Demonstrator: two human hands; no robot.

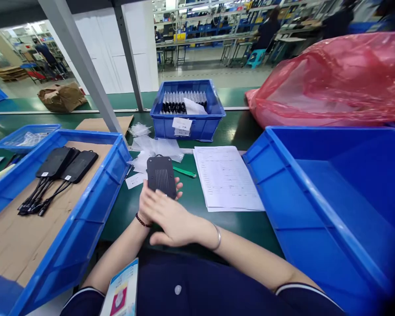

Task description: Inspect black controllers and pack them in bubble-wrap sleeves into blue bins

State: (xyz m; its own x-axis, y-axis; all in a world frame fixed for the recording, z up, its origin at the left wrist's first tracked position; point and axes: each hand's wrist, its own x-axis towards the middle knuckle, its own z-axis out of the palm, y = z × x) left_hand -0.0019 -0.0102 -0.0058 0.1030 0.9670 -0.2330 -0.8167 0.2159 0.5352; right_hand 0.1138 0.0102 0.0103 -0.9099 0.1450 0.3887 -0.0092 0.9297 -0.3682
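Note:
A flat black device case with slots down its face and screws at its corners rests in my left hand. The fingertips of that hand curl round the case's right side. Across its lower end lies my right hand, fingers stretched out and thumb apart, covering part of the case and of my left palm. Just beyond are crumpled clear plastic bags, a white slip and a green pen-like tool. Several similar black devices with short cables lie in the left blue bin on cardboard.
Printed sheets lie to the right on the green bench. A large blue bin stands at far right, with a red plastic bag behind it. Ahead, a blue crate holds bagged items. A grey post rises at left.

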